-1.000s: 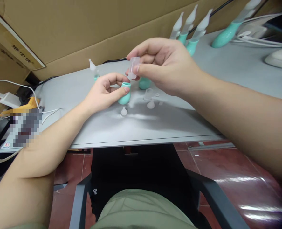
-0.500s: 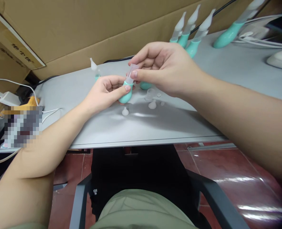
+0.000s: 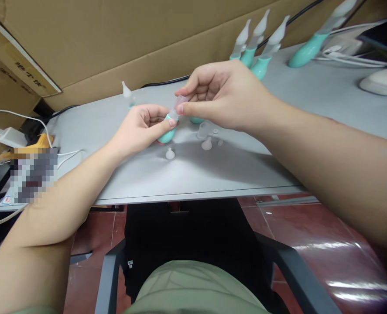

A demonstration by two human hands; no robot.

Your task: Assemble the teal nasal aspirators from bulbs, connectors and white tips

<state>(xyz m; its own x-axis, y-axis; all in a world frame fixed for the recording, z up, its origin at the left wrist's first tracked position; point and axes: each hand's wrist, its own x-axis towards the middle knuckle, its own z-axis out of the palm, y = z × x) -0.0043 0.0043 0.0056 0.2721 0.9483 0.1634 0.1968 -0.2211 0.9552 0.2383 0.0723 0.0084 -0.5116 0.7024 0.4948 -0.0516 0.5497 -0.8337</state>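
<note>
My left hand [image 3: 137, 131] is closed around the teal squeeze bulb [image 3: 167, 135] of a nasal aspirator, thumb on its front. Between the thumb and fingers of my right hand [image 3: 227, 93] is a clear plastic tube [image 3: 180, 101], tilted and meeting the bulb's neck; how firmly they join I cannot tell. Below the hands, a white funnel-shaped tip [image 3: 170, 153] stands on the table. To its right are another funnel-shaped tip [image 3: 207, 144], a clear cup-like piece [image 3: 204, 130] and a small ring [image 3: 215, 131]. Another teal bulb [image 3: 196, 120] is partly hidden behind my right hand.
Several assembled aspirators [image 3: 261, 66] stand at the back right, and another [image 3: 307, 50] leans near white cables. A white tip [image 3: 127, 92] rises behind my left hand. At right lies a white mouse-like object [image 3: 383, 81]. A cardboard wall [image 3: 114, 43] borders the grey table [image 3: 141, 183].
Both hands have shifted slightly left and down in view, with the bulb and tube still in them. The tube sits a little lower toward the bulb. The table things appear unmoved.
</note>
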